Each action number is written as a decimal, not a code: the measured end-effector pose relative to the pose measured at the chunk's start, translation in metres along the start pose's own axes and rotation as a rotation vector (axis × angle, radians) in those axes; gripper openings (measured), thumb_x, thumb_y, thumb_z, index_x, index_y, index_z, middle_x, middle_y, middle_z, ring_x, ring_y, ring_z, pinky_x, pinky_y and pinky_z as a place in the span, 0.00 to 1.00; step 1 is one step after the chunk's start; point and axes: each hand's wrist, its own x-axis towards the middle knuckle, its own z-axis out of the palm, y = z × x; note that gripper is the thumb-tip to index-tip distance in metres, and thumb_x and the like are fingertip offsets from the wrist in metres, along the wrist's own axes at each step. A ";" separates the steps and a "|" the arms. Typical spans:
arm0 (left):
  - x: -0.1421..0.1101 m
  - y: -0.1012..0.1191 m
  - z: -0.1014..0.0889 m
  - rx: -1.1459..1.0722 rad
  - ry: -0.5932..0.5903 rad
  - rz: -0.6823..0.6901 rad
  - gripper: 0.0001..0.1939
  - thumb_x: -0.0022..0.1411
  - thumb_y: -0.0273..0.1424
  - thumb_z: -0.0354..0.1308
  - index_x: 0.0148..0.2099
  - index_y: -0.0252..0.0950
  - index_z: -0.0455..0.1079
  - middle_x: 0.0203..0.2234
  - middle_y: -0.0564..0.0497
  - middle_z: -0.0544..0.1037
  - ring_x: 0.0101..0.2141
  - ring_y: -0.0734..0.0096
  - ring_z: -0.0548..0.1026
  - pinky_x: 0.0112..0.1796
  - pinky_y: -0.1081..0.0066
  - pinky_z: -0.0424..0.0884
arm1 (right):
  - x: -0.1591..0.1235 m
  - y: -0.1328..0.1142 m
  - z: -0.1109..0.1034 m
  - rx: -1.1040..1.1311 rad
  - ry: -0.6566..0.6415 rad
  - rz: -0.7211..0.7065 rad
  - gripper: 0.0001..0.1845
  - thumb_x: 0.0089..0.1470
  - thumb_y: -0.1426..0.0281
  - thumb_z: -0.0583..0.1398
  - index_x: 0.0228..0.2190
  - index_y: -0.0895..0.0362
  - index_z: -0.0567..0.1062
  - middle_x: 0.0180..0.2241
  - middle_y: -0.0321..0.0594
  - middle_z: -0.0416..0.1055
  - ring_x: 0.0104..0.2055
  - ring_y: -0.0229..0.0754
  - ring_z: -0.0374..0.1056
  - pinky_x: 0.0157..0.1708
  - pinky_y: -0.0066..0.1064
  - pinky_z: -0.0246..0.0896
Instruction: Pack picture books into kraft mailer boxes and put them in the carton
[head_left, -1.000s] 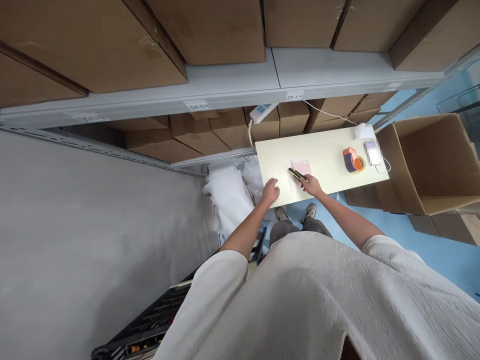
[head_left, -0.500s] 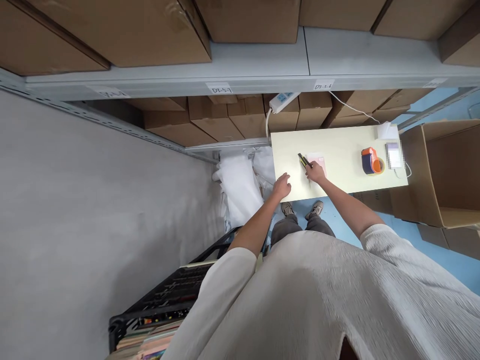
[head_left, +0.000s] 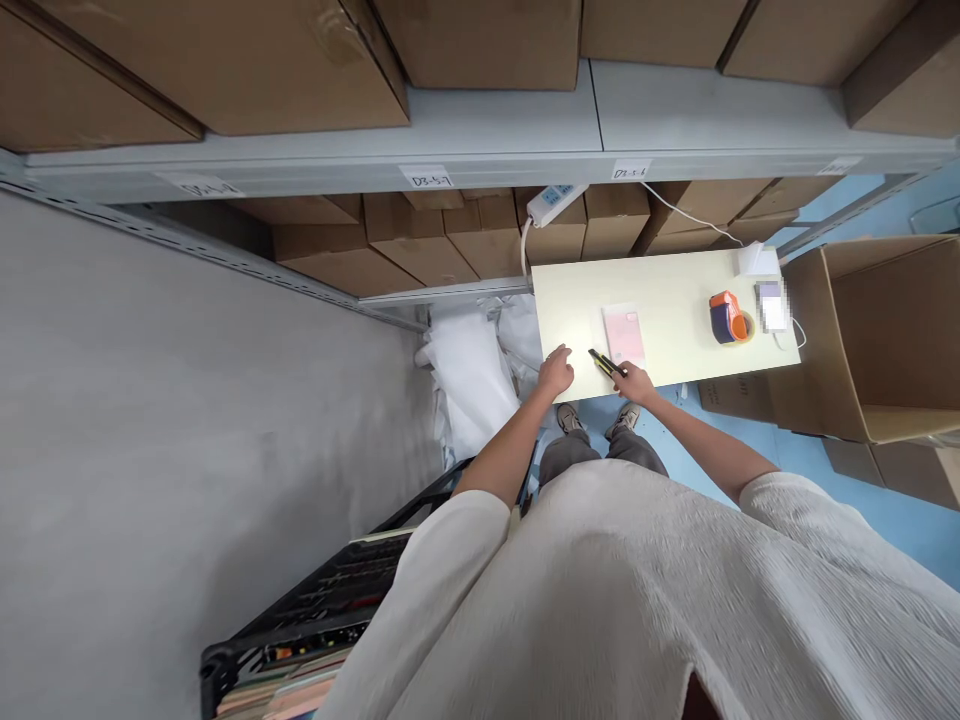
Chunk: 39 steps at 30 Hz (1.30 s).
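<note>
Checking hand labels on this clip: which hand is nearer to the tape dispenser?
Right. The right hand, holding a cutter, is to the left of the tape dispenser; the left hand is farther left, at the near-left corner of the table.

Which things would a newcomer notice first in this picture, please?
Probably the orange-and-dark tape dispenser toward the right end of the pale tabletop. Next, the black-and-yellow cutter in the right hand, near the pink item. The large open carton stands right of the tabletop.
</note>
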 end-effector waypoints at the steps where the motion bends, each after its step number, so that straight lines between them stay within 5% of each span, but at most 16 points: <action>1: 0.000 0.001 0.000 -0.003 0.007 -0.003 0.30 0.68 0.28 0.60 0.71 0.38 0.74 0.73 0.43 0.73 0.75 0.48 0.66 0.77 0.50 0.61 | -0.008 0.007 0.002 -0.005 -0.011 0.008 0.08 0.70 0.63 0.64 0.39 0.50 0.71 0.27 0.35 0.81 0.24 0.42 0.74 0.27 0.31 0.66; 8: -0.002 0.010 -0.001 0.062 -0.018 -0.046 0.29 0.66 0.21 0.57 0.68 0.31 0.75 0.76 0.36 0.67 0.76 0.48 0.64 0.76 0.52 0.61 | -0.037 0.035 0.006 0.028 -0.051 0.038 0.12 0.67 0.63 0.67 0.33 0.50 0.71 0.24 0.37 0.79 0.23 0.43 0.72 0.23 0.31 0.61; 18: 0.005 0.023 -0.010 0.045 -0.020 -0.120 0.26 0.65 0.25 0.60 0.64 0.37 0.77 0.67 0.38 0.79 0.68 0.44 0.75 0.71 0.51 0.69 | -0.028 0.007 -0.039 0.307 0.150 -0.113 0.23 0.68 0.47 0.62 0.31 0.51 0.72 0.23 0.36 0.75 0.22 0.39 0.66 0.26 0.30 0.66; 22: 0.006 0.037 -0.008 0.082 -0.035 -0.048 0.27 0.65 0.25 0.59 0.66 0.37 0.76 0.67 0.37 0.78 0.69 0.46 0.74 0.72 0.50 0.68 | -0.028 0.009 -0.056 0.421 0.206 -0.135 0.24 0.67 0.44 0.62 0.32 0.51 0.72 0.23 0.36 0.74 0.21 0.38 0.64 0.23 0.29 0.61; 32: 0.015 0.096 0.038 0.209 -0.176 0.116 0.29 0.70 0.25 0.55 0.71 0.36 0.72 0.71 0.40 0.75 0.72 0.52 0.70 0.74 0.56 0.64 | -0.022 0.039 -0.102 0.534 0.242 -0.221 0.17 0.64 0.50 0.62 0.36 0.51 0.69 0.25 0.34 0.75 0.23 0.38 0.65 0.26 0.30 0.62; 39: 0.041 0.124 0.071 0.255 -0.216 0.053 0.31 0.68 0.26 0.56 0.72 0.36 0.72 0.70 0.39 0.75 0.71 0.50 0.71 0.72 0.53 0.67 | -0.006 0.055 -0.164 0.585 0.180 -0.312 0.19 0.61 0.54 0.60 0.47 0.51 0.68 0.32 0.35 0.77 0.28 0.40 0.68 0.29 0.32 0.63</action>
